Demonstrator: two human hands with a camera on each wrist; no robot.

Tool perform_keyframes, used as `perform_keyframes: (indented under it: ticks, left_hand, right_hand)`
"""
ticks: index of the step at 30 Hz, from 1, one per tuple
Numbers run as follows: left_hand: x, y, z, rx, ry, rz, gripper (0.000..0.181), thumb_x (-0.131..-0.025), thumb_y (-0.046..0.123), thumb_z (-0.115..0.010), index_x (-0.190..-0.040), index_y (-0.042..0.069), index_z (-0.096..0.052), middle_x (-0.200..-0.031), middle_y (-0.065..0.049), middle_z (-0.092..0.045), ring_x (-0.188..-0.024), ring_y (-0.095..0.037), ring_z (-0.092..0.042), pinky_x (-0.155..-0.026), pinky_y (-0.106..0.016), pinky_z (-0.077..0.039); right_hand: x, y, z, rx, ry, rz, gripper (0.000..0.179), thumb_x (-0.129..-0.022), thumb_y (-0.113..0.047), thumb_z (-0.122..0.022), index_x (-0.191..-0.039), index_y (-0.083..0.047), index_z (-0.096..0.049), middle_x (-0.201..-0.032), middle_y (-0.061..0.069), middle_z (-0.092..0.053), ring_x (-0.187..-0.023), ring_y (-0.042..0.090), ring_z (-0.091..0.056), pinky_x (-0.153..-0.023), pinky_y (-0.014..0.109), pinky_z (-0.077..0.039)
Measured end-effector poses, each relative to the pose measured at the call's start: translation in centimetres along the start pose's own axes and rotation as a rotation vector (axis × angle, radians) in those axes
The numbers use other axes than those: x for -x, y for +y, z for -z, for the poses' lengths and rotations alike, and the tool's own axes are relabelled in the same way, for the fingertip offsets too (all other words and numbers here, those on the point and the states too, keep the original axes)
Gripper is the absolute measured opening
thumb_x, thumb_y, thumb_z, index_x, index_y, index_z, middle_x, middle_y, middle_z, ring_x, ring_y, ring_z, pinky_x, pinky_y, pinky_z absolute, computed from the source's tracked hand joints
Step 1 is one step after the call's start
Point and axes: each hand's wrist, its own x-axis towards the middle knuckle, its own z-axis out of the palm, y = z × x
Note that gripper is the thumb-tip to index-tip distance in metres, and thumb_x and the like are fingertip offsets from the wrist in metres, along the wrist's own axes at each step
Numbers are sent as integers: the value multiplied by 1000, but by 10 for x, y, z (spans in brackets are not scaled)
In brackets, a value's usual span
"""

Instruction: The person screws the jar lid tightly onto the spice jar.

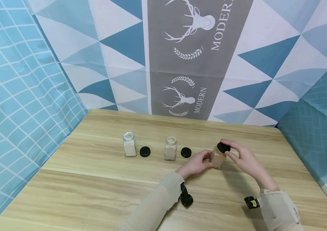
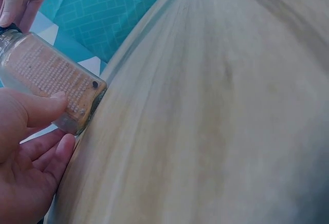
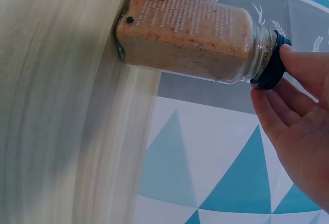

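Note:
A glass spice jar [image 3: 190,39] of orange-brown seasoning stands on the table at the right, with printed text on its side. My left hand [image 1: 198,163] grips its body low down, thumb on one face and fingers around the other side, as the left wrist view shows. Up at the top, my right hand [image 1: 243,157] pinches the black lid [image 3: 272,64] between thumb and fingers. The lid sits over the jar's threaded neck, a band of glass thread showing below it in the right wrist view.
Two uncapped glass jars stand to the left: one with white powder [image 1: 130,148], one with pale beige powder [image 1: 170,150]. A black lid [image 1: 145,151] lies beside the first, another black lid [image 1: 186,152] beside the second. Patterned cloth [image 1: 123,64] hangs behind the wooden table [image 1: 79,192].

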Motion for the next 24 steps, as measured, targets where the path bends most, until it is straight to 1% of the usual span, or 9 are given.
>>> perform_keyframes:
  ticks: [9,15,20,24]
  left_hand:
    - [0,1,0,9,-13,6,47,-88,20,-60,-132,12,-45,-128,-5,-54,-116,-13,-51,-89,-18,-44]
    - [0,0,0,13,-12,2,47,-89,20,-59,-132,12,-44,-128,-6,-53,-116,-13,-51,-89,-18,-44]
    - [-1,-2,-1,13,-6,9,46,-88,20,-60,-132,14,-45,-127,-5,-54,-116,-12,-51,-89,-18,-44]
    - [-1,-2,-1,13,-4,13,46,-88,21,-60,-131,15,-46,-127,-4,-55,-115,-12,-51,-89,-19,-44]
  right_hand:
    - [-2,-3,0,31,-23,44,39,-86,0,-58,-124,-1,-52,-129,17,-50,-117,36,-47,-87,48,-41]
    - [-2,-3,-1,35,-39,38,38,-87,-3,-57,-125,-2,-52,-129,16,-49,-117,36,-47,-88,49,-40]
    - [-2,-2,-2,35,-35,33,37,-89,-6,-56,-125,-2,-52,-128,16,-49,-116,35,-47,-88,49,-40]
    - [-2,0,-4,47,-29,44,37,-89,-7,-56,-125,-1,-52,-128,16,-49,-116,35,-47,-87,48,-41]
